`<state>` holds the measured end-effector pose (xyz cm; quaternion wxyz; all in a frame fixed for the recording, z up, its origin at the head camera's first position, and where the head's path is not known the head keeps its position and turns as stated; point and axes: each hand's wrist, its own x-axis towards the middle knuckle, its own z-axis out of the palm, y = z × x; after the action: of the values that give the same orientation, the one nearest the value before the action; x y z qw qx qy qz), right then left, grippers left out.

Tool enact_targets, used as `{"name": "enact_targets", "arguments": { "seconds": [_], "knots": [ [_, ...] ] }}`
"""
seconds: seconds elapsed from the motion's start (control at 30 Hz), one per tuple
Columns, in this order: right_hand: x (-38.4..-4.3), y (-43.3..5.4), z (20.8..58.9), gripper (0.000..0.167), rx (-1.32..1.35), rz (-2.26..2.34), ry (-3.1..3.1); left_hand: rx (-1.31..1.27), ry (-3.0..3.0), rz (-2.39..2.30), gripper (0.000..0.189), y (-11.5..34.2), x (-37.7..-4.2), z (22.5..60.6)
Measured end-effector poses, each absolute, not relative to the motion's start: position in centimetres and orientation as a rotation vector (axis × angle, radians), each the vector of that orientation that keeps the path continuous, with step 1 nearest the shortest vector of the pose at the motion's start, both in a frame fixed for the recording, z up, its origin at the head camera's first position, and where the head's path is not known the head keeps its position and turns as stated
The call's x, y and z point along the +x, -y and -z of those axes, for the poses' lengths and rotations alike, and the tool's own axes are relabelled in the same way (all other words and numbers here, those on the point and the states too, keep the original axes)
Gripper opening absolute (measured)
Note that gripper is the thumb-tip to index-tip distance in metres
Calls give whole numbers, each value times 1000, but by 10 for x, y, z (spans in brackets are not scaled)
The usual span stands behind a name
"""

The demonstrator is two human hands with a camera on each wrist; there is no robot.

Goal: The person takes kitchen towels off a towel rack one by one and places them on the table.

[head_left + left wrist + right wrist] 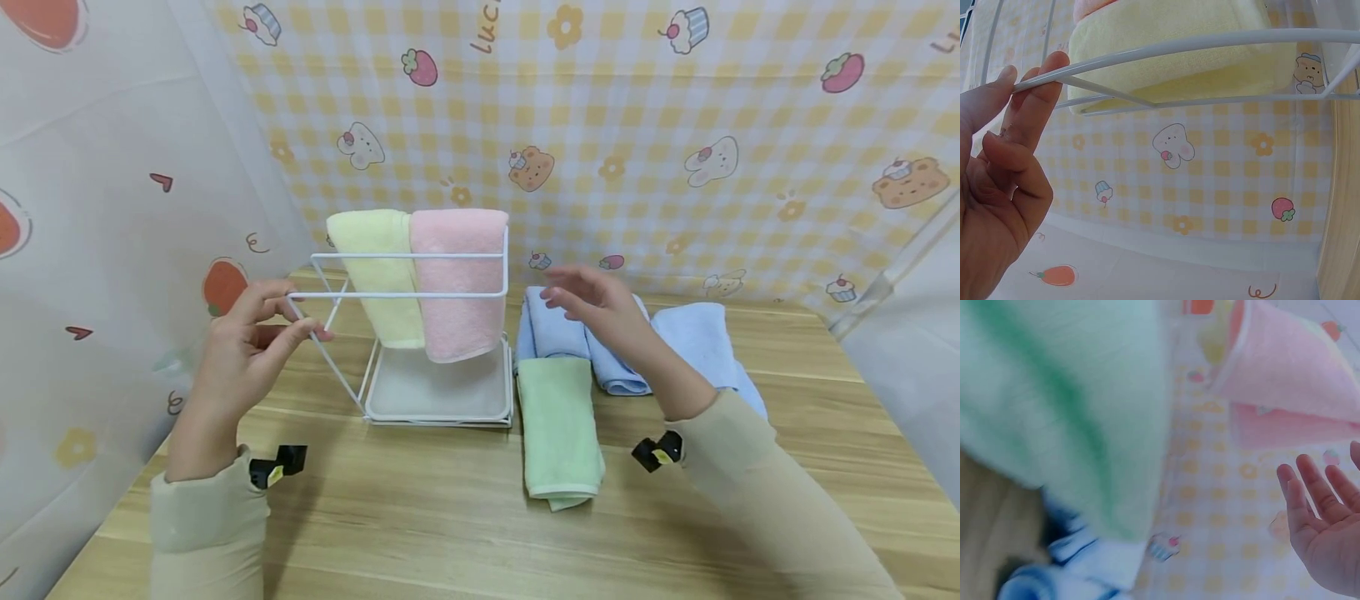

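My left hand (238, 354) pinches the left end of a white wire rack (397, 295) between thumb and fingers. In the left wrist view, thumb and fingertips meet on its rail. A pale yellow towel (382, 292) and a pink towel (463, 292) hang side by side over the rack's back bar. My right hand (600, 304) is raised to the right of the pink towel, apart from it, with fingers extended and nothing held. Below that hand a folded light green towel (558, 429) overlaps blue towels (555, 321); it looks large and blurred in the right wrist view.
A white tray (438, 404) forms the rack's base on the wooden table (420, 517). Another blue towel (693, 337) lies to the right, partly behind my right forearm. A yellow checked cloth (637, 108) covers the wall behind; a white patterned sheet (105, 250) hangs at left.
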<state>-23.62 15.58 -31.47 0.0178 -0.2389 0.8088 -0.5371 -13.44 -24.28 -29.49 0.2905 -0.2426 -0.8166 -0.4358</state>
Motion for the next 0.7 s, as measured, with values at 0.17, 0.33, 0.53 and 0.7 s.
{"name": "enact_targets", "arguments": {
  "seconds": [0.17, 0.33, 0.53, 0.7],
  "knots": [
    [-237, -134, 295, 38, -801, 1871, -2376, -652, 2166, 1160, 40, 243, -134, 294],
    [-237, -117, 280, 40, -848, 1972, -2284, -662, 2177, 1141, 37, 243, -135, 294],
    [-243, -102, 270, 41, -845, 2035, -2231, -672, 2196, 1096, 34, 245, -137, 294],
    [-248, -95, 266, 41, -879, 2053, -2161, -665, 2201, 1102, 35, 245, -136, 295]
  ]
}}
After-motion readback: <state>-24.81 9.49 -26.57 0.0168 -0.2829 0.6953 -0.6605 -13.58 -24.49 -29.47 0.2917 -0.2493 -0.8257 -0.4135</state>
